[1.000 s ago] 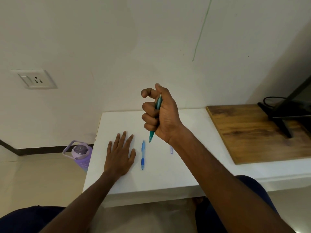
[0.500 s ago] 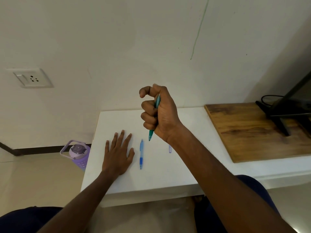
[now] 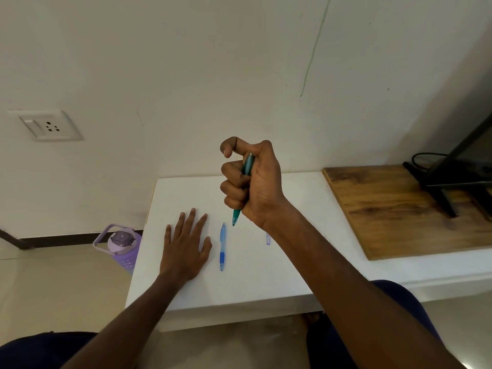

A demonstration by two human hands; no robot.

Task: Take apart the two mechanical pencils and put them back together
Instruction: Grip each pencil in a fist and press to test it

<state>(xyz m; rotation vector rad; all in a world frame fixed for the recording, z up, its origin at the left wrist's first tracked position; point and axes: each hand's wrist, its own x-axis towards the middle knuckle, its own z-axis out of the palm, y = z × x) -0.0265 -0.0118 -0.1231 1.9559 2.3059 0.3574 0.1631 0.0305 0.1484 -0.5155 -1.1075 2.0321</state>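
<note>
- The white rectangular table point(image 3: 292, 275) carries the same layout as a second ago; nothing lying on it has been shifted, and the apparent slide of the scene looks like head movement only.
- The wooden board point(image 3: 394, 209) at the table's right end, with a dark stand on it, is unchanged, as is the lilac water bottle point(image 3: 122, 245) on the floor to the left.
- The right hand point(image 3: 253, 182) is raised above the table, clenched in a fist round the teal translucent mechanical pencil point(image 3: 241, 193). Its grip reads the same as before; the thumb arches over the pencil's upper end, much as it did a second ago, so I judge it to be working the push-button rather than pulling anything off.
- The left hand point(image 3: 186, 249) lies flat on the table with fingers spread, grasping nothing, exactly where it was.
- The teal pencil is held roughly upright, tip pointing down and clear of the table, just above the far end of the other pencil.
- The blue translucent mechanical pencil point(image 3: 222, 246) with a darker blue grip lies untouched between the two hands, just beside the left thumb.
- A small pale violet piece point(image 3: 268, 238) lies by the right wrist; whether it is a pencil part I cannot tell.
- With almost no change, the task seems stalled on the teal pencil; which stage that is I cannot tell, and the blue one looks whole.
</note>
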